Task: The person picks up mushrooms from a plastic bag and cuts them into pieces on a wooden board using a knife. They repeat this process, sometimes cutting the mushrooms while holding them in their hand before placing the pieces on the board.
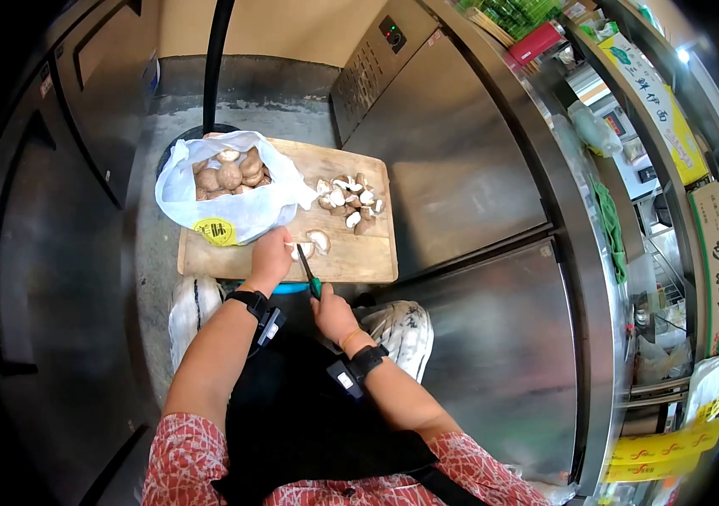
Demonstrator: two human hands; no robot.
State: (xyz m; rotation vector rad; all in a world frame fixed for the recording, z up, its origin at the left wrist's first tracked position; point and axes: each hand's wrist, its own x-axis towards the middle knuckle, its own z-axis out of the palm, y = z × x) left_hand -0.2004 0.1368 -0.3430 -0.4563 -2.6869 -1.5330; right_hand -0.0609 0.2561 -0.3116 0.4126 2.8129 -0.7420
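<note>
My right hand (334, 314) is wrapped round the green handle of a small knife (315, 285). Its thin blade points away from me, against a pale mushroom piece (306, 250). Fingers closed, my left hand (271, 255) pinches that mushroom at its left side, low over the wooden cutting board (359, 270). Just beyond lies another mushroom slice (320, 239). Cut mushroom pieces (351, 201) are heaped at the board's right. On its left, an open white plastic bag (250, 219) contains several whole brown mushrooms (229, 175).
Steel refrigerator doors (469, 160) stand close on the right, with a loaded counter and shelves above. Dark steel cabinet doors (64, 219) line the left. A black pole (214, 67) rises behind the bag. My knees flank the board's near edge.
</note>
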